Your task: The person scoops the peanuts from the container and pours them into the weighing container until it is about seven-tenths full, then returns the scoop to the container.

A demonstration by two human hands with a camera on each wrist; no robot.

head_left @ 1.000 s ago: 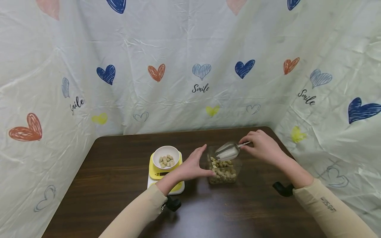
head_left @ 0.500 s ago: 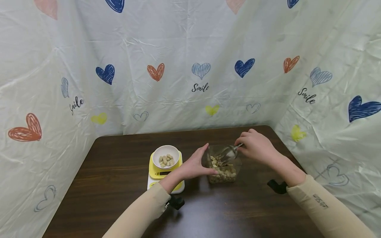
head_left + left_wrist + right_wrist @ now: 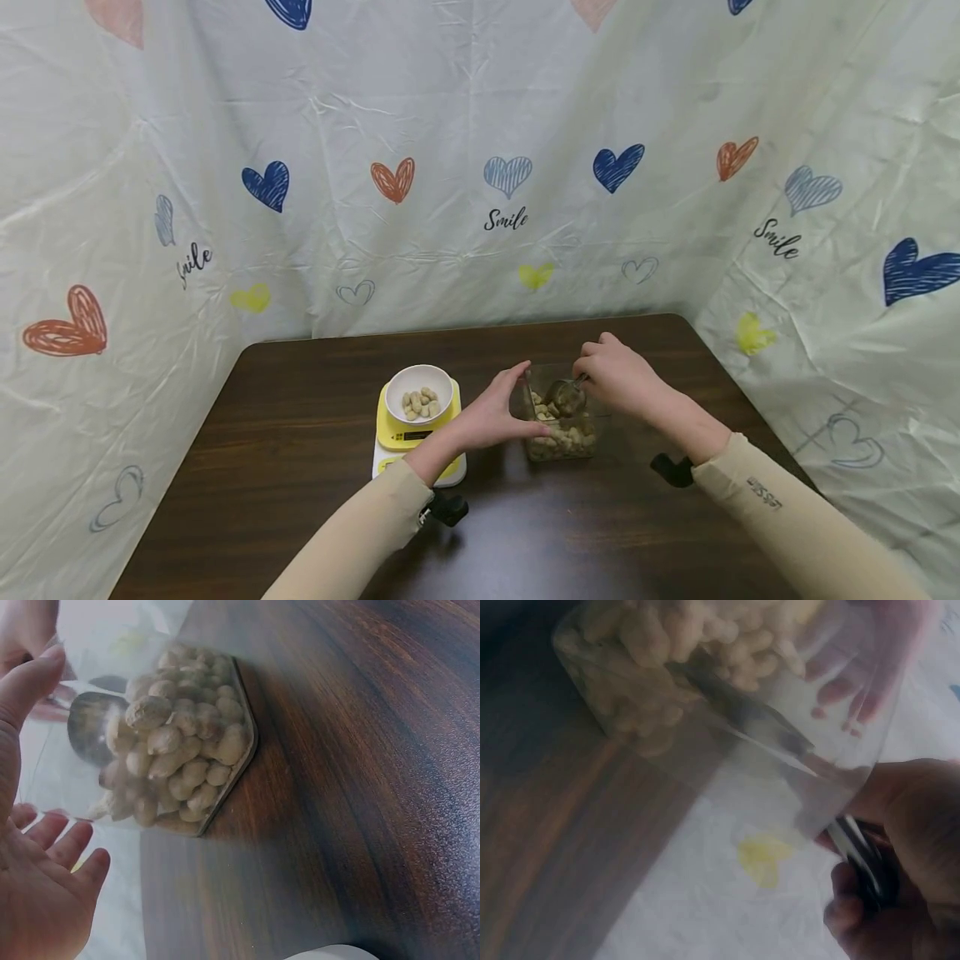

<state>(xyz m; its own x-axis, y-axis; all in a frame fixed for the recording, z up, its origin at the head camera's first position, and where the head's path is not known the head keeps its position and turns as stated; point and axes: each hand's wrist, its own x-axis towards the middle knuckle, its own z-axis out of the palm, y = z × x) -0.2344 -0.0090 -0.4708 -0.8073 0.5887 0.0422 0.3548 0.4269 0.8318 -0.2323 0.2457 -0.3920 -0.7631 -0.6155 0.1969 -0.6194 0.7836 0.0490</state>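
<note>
A clear plastic container (image 3: 561, 448), partly filled with unshelled peanuts (image 3: 180, 735), stands on the table right of centre. My left hand (image 3: 491, 417) spans its left side and steadies it, thumb at the near side and fingers at the far side. Through the clear wall in the right wrist view, those fingertips (image 3: 836, 694) show against the plastic. My right hand (image 3: 618, 375) grips a metal scoop (image 3: 567, 397) by its handle (image 3: 862, 859). The scoop's bowl is down inside the container, dug in among the peanuts, its front edge hidden by them.
Left of the container, a white bowl (image 3: 396, 403) with several peanuts (image 3: 422, 403) sits on a yellow and white kitchen scale (image 3: 393, 435). The dark wooden table (image 3: 300, 433) is backed by a white curtain (image 3: 450, 250) printed with hearts.
My right hand has moved left and pushed the scoop from above the peanuts down into them. The left hand stays at the container. Bowl and scale have not moved.
</note>
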